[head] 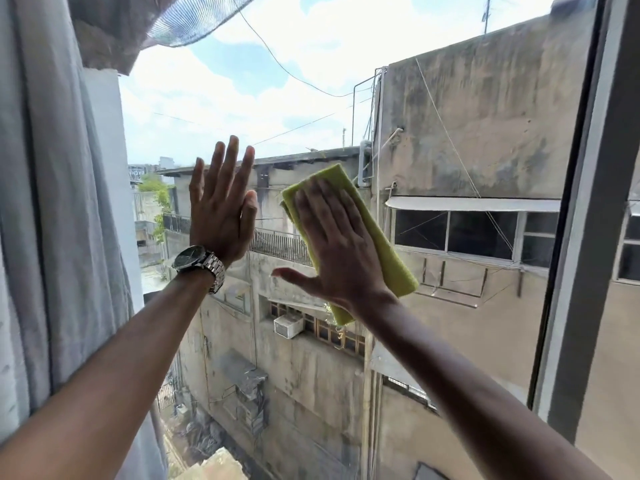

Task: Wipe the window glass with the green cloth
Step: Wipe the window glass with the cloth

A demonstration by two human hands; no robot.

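While two hands lie against one pane of glass (311, 98), the right hand (341, 251) presses one folded green cloth (388, 258) flat under its spread fingers (318, 206), thumb out to the side, gripping nothing. Cloth edges show beyond the fingertips and below the wrist. Beside it, the left hand (221, 216) is flat, fingers straight, empty, one watch (199, 263) at its wrist. One curtain (52, 202) hangs left.

No text, label or number can be read anywhere.

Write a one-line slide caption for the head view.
Right hand presses a green cloth flat on the window glass; left hand, open, beside it.
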